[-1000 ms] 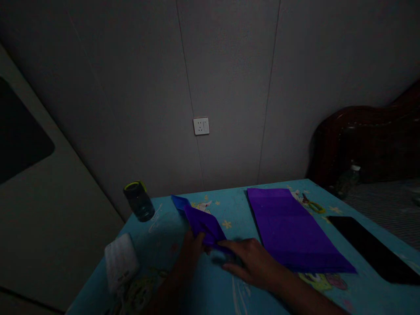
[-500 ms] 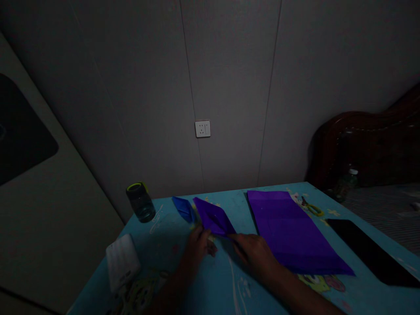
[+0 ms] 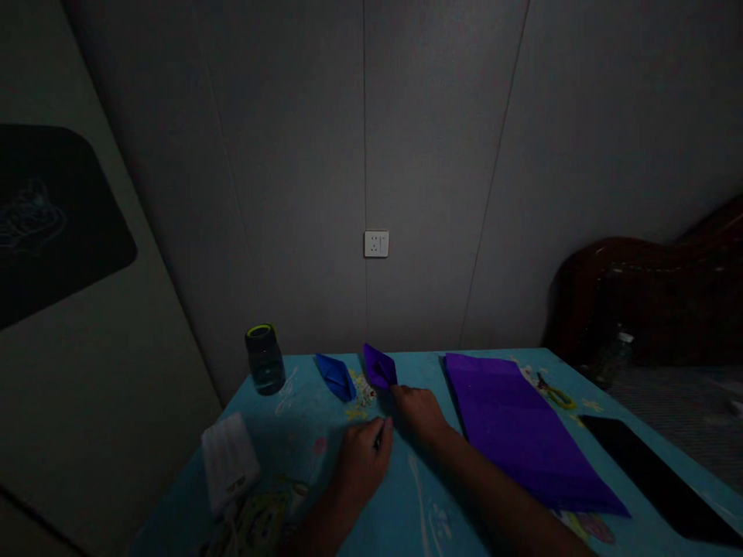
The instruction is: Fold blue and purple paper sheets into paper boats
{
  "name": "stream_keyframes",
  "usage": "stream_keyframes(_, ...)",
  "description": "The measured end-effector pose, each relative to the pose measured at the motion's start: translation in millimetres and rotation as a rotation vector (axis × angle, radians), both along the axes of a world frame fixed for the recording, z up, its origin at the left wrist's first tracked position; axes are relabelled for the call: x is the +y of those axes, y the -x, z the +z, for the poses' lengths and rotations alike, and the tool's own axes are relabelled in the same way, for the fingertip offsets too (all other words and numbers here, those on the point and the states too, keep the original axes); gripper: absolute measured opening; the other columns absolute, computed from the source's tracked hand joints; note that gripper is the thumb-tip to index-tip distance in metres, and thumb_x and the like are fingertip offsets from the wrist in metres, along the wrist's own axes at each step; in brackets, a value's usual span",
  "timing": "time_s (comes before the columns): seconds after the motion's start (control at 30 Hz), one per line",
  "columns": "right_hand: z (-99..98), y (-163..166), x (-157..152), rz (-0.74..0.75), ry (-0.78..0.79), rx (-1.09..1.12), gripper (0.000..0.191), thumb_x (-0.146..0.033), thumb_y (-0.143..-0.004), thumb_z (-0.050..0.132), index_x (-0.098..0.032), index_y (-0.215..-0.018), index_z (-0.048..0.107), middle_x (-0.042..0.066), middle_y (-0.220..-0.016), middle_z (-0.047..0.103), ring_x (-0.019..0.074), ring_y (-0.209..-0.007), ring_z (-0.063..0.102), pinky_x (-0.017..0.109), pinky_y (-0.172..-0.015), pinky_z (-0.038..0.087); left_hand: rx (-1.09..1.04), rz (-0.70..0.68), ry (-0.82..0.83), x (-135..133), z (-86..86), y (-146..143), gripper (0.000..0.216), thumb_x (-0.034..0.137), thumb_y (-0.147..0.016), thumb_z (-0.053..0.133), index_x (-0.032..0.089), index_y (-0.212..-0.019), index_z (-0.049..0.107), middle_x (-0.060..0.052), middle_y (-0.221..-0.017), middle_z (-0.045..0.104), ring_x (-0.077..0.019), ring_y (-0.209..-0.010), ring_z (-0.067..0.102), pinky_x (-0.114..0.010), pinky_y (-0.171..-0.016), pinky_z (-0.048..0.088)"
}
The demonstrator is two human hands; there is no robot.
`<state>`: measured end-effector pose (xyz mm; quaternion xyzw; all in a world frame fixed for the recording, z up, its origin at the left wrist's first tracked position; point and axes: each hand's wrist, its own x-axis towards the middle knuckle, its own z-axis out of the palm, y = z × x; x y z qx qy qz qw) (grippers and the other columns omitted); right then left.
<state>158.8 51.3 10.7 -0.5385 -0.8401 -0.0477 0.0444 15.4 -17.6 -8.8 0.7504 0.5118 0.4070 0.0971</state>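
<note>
The right hand (image 3: 419,410) touches a purple boat (image 3: 380,366) beside a blue boat (image 3: 335,376) on the table (image 3: 302,433), its grip unclear; the left hand (image 3: 363,458) rests there, grip loosely open and empty.

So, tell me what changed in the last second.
The purple folded paper moved away from the person, next to the blue folded paper. The left hand let it go and lies on the table; the right hand reaches its near end. Purple sheet, jar and phone stayed.

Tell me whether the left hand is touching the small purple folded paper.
No. The left hand lies on the table, apart from the purple folded paper, which sits at the right hand fingertips.
</note>
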Motion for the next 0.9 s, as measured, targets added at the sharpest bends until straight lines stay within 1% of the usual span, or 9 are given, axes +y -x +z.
stream_keyframes(0.17,-2.6,20.3,9.9,0.008,0.014,-0.025,0.024,-0.012,-0.094,0.045,-0.017,-0.11,0.061,0.012,-0.102,0.074,0.024,-0.088,0.073,0.028,-0.069,0.052,0.02,0.01,-0.052,1.0,-2.0,0.2,0.04,0.026,-0.097,0.037,0.02,-0.062,0.055,0.0,-0.055,0.061,-0.0116,-0.051,0.059,-0.024,-0.055,0.037)
stream_keyframes(0.3,-3.0,22.6,14.0,-0.014,0.017,-0.039,0.023,-0.02,-0.098,0.041,-0.017,-0.111,0.06,0.013,-0.101,0.074,0.0252,-0.088,0.073,0.03,-0.069,0.052,0.033,-0.002,-0.056,-1.6,-3.1,-0.8,0.04,0.026,-0.097,0.038,0.02,-0.062,0.055,-0.001,-0.056,0.062,-0.0121,-0.051,0.058,-0.025,-0.056,0.036)
stream_keyframes(0.37,-1.4,21.5,12.5,-0.024,0.02,-0.045,0.024,-0.02,-0.098,0.042,-0.018,-0.115,0.059,0.013,-0.1,0.074,0.0255,-0.086,0.074,0.03,-0.068,0.052,0.046,-0.001,-0.056,-2.7,-2.8,-1.0,0.039,0.025,-0.097,0.038,0.021,-0.062,0.056,-0.001,-0.057,0.063,-0.0123,-0.052,0.058,-0.026,-0.056,0.035)
stream_keyframes(0.53,5.8,8.6,-13.3,0.011,0.021,-0.035,0.045,-0.014,-0.091,0.05,-0.02,-0.136,0.046,0.011,-0.102,0.074,0.0238,-0.084,0.073,0.028,-0.067,0.051,0.077,-0.003,-0.04,-2.7,-0.2,0.0,0.04,0.026,-0.098,0.038,0.021,-0.062,0.056,-0.002,-0.057,0.064,-0.0127,-0.051,0.059,-0.026,-0.055,0.036)
stream_keyframes(0.6,6.6,-6.6,-31.0,0.016,0.008,-0.017,0.044,-0.015,-0.092,0.049,-0.02,-0.136,0.048,0.011,-0.102,0.074,0.0226,-0.086,0.072,0.027,-0.072,0.051,0.08,-0.011,-0.027,-2.4,1.0,0.3,0.039,0.025,-0.097,0.039,0.021,-0.063,0.057,-0.002,-0.058,0.065,-0.013,-0.052,0.06,-0.026,-0.056,0.036)
stream_keyframes(0.67,4.2,-30.0,-50.2,-0.007,-0.026,0.026,0.036,-0.012,-0.093,0.045,-0.02,-0.126,0.058,0.01,-0.098,0.074,0.0222,-0.088,0.071,0.028,-0.076,0.051,0.081,-0.019,-0.014,-2.5,1.6,0.4,0.038,0.025,-0.097,0.039,0.021,-0.064,0.057,-0.002,-0.058,0.065,-0.0132,-0.053,0.06,-0.026,-0.056,0.037)
stream_keyframes(0.77,-4.5,-76.8,-78.4,-0.069,-0.033,0.075,0.028,-0.013,-0.089,0.052,-0.019,-0.111,0.068,0.011,-0.099,0.074,0.0252,-0.093,0.068,0.034,-0.083,0.051,0.093,-0.025,-0.012,-3.2,1.0,0.3,0.039,0.027,-0.098,0.039,0.021,-0.064,0.058,-0.002,-0.059,0.066,-0.0138,-0.053,0.061,-0.026,-0.056,0.037)
stream_keyframes(0.83,-11.6,-109.8,-95.2,-0.093,-0.015,0.101,0.029,-0.017,-0.088,0.057,-0.019,-0.114,0.069,0.014,-0.109,0.072,0.0284,-0.099,0.067,0.04,-0.089,0.05,0.111,-0.021,-0.009,-3.7,0.5,0.0,0.039,0.028,-0.098,0.039,0.021,-0.065,0.059,-0.002,-0.059,0.066,-0.0139,-0.054,0.062,-0.026,-0.056,0.037)
stream_keyframes(0.9,-17.7,-138.5,-108.2,-0.084,0.026,0.155,0.033,-0.025,-0.088,0.059,-0.021,-0.119,0.068,0.014,-0.121,0.068,0.0295,-0.109,0.064,0.043,-0.095,0.049,0.124,-0.021,-0.004,-3.9,0.3,-0.5,0.039,0.028,-0.098,0.038,0.021,-0.065,0.059,-0.002,-0.059,0.066,-0.0138,-0.054,0.062,-0.026,-0.057,0.038)
